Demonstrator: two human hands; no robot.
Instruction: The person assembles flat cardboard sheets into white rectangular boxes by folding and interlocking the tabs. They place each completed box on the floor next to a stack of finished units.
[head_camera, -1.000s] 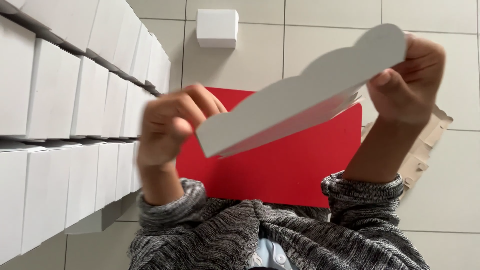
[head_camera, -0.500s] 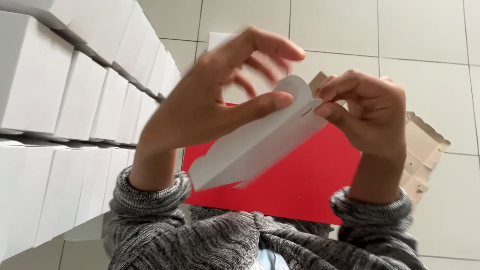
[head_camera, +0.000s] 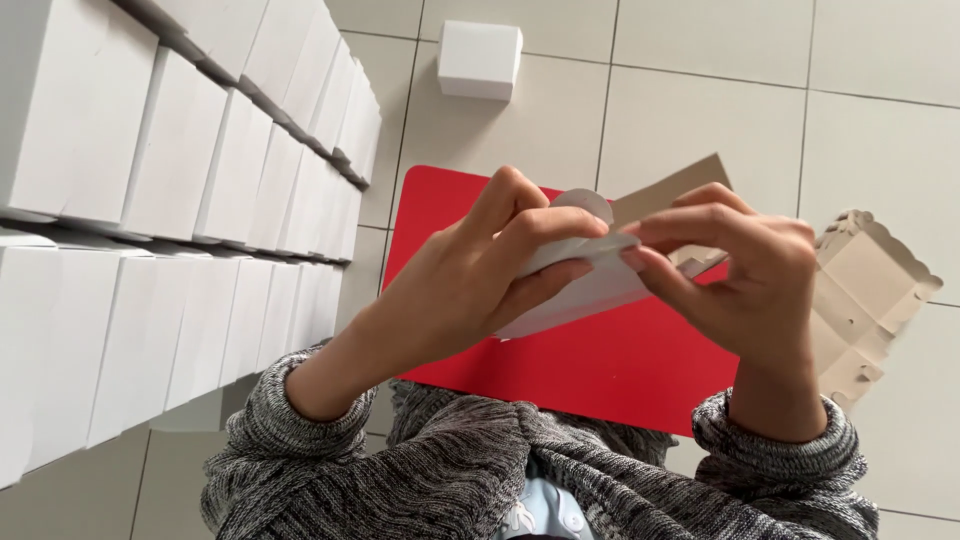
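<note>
A flat white cardboard box blank (head_camera: 590, 285), brown on its inner side, is held in the air in front of me. My left hand (head_camera: 470, 280) grips its left part, with the fingers wrapped over a rounded flap. My right hand (head_camera: 735, 270) pinches the blank's right part between thumb and fingers, bending a flap. Both hands hover over a red mat (head_camera: 590, 370) that lies on the tiled floor. The middle of the blank is hidden behind my fingers.
Rows of finished white boxes (head_camera: 170, 190) stand stacked along the left. One single white box (head_camera: 480, 58) sits on the floor beyond the mat. An open brown-sided box blank with scalloped edges (head_camera: 865, 300) lies at the right. Grey knitted sleeves (head_camera: 450, 470) fill the bottom.
Both hands have come closer together on the blank. It has gone from a wide flat sheet held at both ends to a folded piece pinched between my fingers, lower over the mat.
</note>
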